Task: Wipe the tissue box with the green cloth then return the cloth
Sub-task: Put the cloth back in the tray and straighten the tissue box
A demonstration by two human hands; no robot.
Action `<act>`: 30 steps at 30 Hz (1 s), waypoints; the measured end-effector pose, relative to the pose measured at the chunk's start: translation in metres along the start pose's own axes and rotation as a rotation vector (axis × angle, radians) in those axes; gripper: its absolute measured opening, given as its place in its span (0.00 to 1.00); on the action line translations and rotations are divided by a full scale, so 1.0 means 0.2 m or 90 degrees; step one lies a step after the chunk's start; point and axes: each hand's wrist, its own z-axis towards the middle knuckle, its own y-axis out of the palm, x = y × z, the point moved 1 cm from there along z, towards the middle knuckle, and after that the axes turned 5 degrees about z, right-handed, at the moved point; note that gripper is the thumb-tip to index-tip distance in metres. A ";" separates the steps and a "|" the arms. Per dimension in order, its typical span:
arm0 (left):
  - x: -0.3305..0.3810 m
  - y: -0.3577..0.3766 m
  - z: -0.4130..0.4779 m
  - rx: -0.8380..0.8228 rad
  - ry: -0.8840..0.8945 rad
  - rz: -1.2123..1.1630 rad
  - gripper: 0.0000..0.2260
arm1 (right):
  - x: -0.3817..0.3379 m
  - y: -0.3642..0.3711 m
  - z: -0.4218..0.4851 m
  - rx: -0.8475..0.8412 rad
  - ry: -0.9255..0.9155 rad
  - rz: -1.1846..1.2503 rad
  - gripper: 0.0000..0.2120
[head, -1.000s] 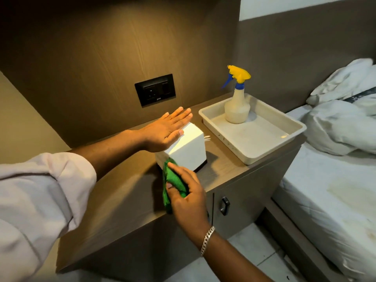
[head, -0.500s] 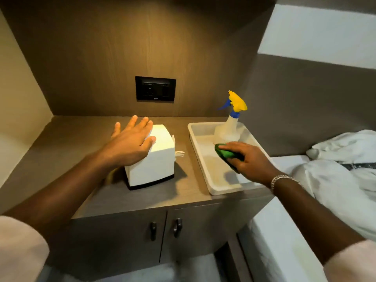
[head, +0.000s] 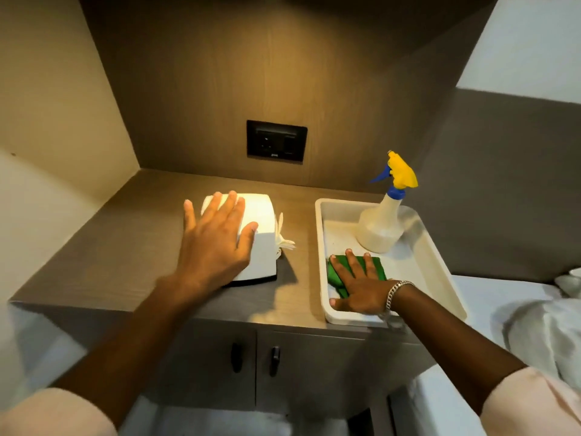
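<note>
The white tissue box (head: 263,220) stands on the brown cabinet top (head: 125,247), with a tissue sticking out of its right side. My left hand (head: 217,243) lies flat over the box's top and left part, fingers spread, thumb against its near face. The green cloth (head: 378,267) lies folded on the floor of the white tray (head: 440,256), near the front left corner. My right hand (head: 358,287) rests flat on the cloth with fingers stretched out, covering most of it.
A spray bottle (head: 380,228) with a yellow and blue head stands at the back of the tray. A black wall socket (head: 276,140) sits behind the box. Cabinet doors with dark handles (head: 236,357) are below. A bed with white linen (head: 540,313) lies to the right.
My right hand carried the cloth from the box's near side to the tray, laid it down and now lies flat on it. My left hand stayed on the box.
</note>
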 end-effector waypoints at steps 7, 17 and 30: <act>0.21 0.12 -0.47 0.164 0.112 -0.356 0.24 | -0.26 -0.48 0.02 0.376 -0.279 0.488 0.20; 0.33 0.15 -0.49 0.106 -0.269 -0.876 0.29 | -0.70 -0.41 0.16 0.249 -0.214 0.863 0.33; -0.18 0.06 -0.20 -0.018 -0.242 -0.857 0.21 | -1.04 0.00 -0.29 0.398 -0.315 1.164 0.39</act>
